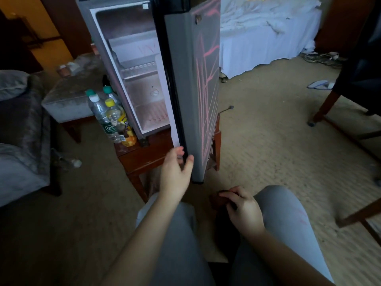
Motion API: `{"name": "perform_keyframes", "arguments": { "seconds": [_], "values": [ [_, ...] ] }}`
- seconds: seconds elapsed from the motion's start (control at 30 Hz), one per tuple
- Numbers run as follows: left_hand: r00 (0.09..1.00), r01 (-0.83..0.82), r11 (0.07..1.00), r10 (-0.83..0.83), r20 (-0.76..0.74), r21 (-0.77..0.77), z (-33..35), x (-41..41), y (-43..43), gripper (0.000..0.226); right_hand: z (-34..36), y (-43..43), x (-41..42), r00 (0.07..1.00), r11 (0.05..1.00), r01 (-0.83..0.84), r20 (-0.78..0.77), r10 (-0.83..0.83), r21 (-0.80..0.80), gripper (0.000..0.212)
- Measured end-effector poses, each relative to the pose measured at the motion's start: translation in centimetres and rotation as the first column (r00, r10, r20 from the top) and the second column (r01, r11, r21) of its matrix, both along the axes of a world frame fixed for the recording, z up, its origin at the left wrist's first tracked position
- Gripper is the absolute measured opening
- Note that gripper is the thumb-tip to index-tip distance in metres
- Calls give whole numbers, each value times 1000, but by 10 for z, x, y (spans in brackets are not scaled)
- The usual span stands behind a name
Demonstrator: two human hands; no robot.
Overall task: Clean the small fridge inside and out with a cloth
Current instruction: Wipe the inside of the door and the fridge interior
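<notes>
- The carpet [278, 151] fills the lower and right part of the view.
- A bed [268, 38] with rumpled white sheets lies at 1 o'clock, well apart from the hands.
- The small fridge [132, 58] stands upright at 11 o'clock on a brown wooden bench [144, 155]. Its inside is open to view, with a wire shelf about halfway up.
- Its door [193, 89] is swung out toward the camera at 12 o'clock. The grey outer face is turned to the right and covered in pink scribbled lines.
- A grey padded footstool [72, 96] sits at 10 o'clock, just beside the fridge.
- Several plastic bottles [111, 116], with green and yellow caps, stand on the bench against the fridge's left side.
- The left hand [175, 172], at the centre, grips the door's lower free edge. The fingers [178, 150] are on the inner side and the thumb on the outer, clamped on the edge.
- The right hand [241, 209], at 5 o'clock between the knees, has its fingers curled tight round a dark cloth [216, 201].
</notes>
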State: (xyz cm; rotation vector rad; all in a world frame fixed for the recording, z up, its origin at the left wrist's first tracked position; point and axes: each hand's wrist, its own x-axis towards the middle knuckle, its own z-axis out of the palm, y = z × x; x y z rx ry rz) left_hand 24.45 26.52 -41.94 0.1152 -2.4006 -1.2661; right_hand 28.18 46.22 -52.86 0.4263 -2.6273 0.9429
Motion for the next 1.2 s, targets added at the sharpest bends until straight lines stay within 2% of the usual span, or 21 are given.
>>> {"name": "perform_keyframes", "arguments": {
  "seconds": [0.07,0.17,0.3,0.4,0.6,0.83,0.93,1.0,1.07,1.2],
  "values": [
    [997,8,1000,-9,71,9,-17,2,-2,35,-2,-1,1,1000,1000,-4,11,4,13,43],
    [998,-58,997,60,27,-44,-20,-2,-3,28,-2,1,0,1000,1000,3,25,-4,27,38],
    [989,-119,989,110,97,90,-7,-8,-2,38,-3,0,1,999,999,31,25,-31,10,34],
    [991,-39,998,44,123,-44,-6,-15,-4,30,-8,-3,1,998,999,39,51,-39,1,31],
    [984,79,981,-49,171,-175,-6,-27,12,29,-11,-13,0,994,1000,30,108,-30,5,28],
    [980,133,960,-91,176,-246,1,-41,32,39,-10,-7,-5,979,978,180,111,-169,-102,26],
    [984,132,953,-91,155,-274,-1,-38,39,37,-3,-1,-9,955,922,297,95,-281,-249,21],
    [986,109,960,-71,152,-256,-4,-37,41,36,-1,0,-13,945,892,326,83,-316,-315,18],
    [986,100,970,-66,154,-222,-9,-37,41,35,-3,-3,-18,950,902,310,66,-305,-300,19],
    [985,96,973,-62,163,-209,-13,-38,39,34,-11,-17,-29,924,893,352,255,-284,-280,28]
  ]
}}
